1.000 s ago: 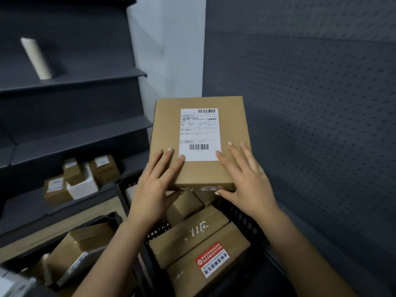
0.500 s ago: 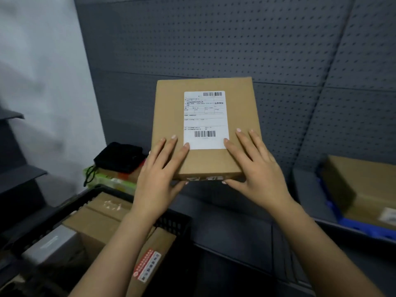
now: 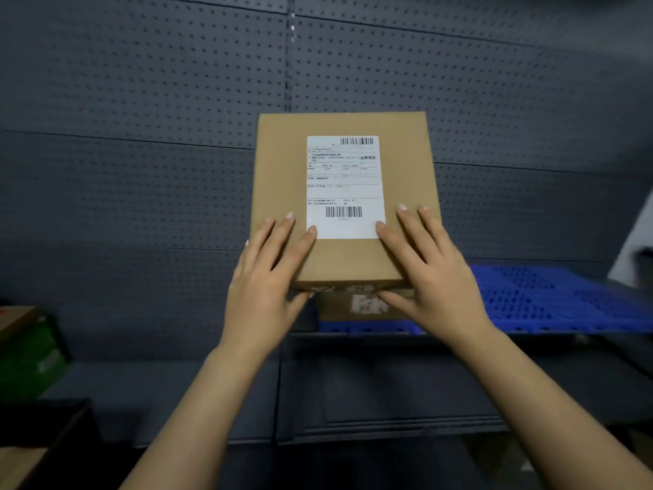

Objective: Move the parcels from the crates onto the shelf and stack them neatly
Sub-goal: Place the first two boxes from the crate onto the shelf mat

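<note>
I hold a flat brown cardboard parcel [image 3: 282, 164] with a white shipping label in front of me, above the shelf. My left hand [image 3: 265, 277] grips its near left corner, fingers flat on top and thumb under the edge. My right hand [image 3: 431, 274] grips the near right corner the same way. Just below the held parcel, another brown parcel [image 3: 353, 307] sits on a blue plastic mat [image 3: 547, 298] on the dark grey shelf [image 3: 388, 383].
A dark perforated back panel [image 3: 141, 136] rises behind the shelf. A green box [image 3: 31, 355] with a brown box on it stands at the far left. A dark crate edge [image 3: 42, 436] shows at the bottom left. The blue mat stretches away to the right.
My view has swung right, away from the crates of parcels, toward the shelf with the blue mat. Both hands keep the same hold on the parcel and carried it along.
</note>
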